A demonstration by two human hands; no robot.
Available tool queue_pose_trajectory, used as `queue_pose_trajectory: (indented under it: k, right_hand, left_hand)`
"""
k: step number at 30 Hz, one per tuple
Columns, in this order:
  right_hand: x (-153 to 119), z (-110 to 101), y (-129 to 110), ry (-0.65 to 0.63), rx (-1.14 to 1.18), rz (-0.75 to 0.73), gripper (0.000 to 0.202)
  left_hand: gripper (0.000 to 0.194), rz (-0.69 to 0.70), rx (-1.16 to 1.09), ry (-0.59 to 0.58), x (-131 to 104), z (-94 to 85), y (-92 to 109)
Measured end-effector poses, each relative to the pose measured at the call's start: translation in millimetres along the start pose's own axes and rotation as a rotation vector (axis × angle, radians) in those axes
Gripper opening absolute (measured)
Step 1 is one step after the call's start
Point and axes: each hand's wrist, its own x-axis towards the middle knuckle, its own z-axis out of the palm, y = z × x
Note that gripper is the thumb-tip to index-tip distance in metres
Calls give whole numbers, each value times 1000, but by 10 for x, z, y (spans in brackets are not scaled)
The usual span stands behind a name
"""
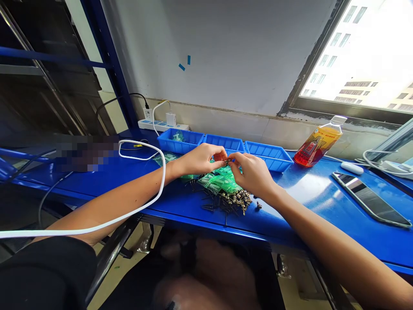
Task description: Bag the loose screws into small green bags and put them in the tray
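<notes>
My left hand (204, 158) and my right hand (254, 171) meet above the blue table, fingertips pinched together. Between them is a small dark bronze-coloured metal piece (228, 160); its exact kind is too small to make out. Just below the hands lie green-tinted plastic packets (222, 180). A pile of bronze-coloured metal fittings (240, 199) spills out in front of the packets, with thin dark screws (209, 207) to its left. One loose fitting (259, 206) sits apart on the right.
Three blue bins line the back: a left bin (164, 142) holding a small packet, a middle bin (222, 140) and a right bin (274, 163). A drink bottle (318, 144) and a phone (371, 199) are at right. A white cable (155, 200) loops over my left forearm.
</notes>
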Motion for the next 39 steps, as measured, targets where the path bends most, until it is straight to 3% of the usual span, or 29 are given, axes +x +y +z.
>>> queue_pose_trajectory:
  k: [16,30,39]
  right_hand:
    - [-3,-16,4,18,-87,-85,23]
    - [10,-31,-13,-129,-31,-126,24]
    - [20,-11,26,-17,-55,26,19]
  left_hand:
    - [18,6,5,3,-3,-5,19]
    - [8,14,203,26,-3,-7,5]
    - [12,17,177,31,-6,-1,-2]
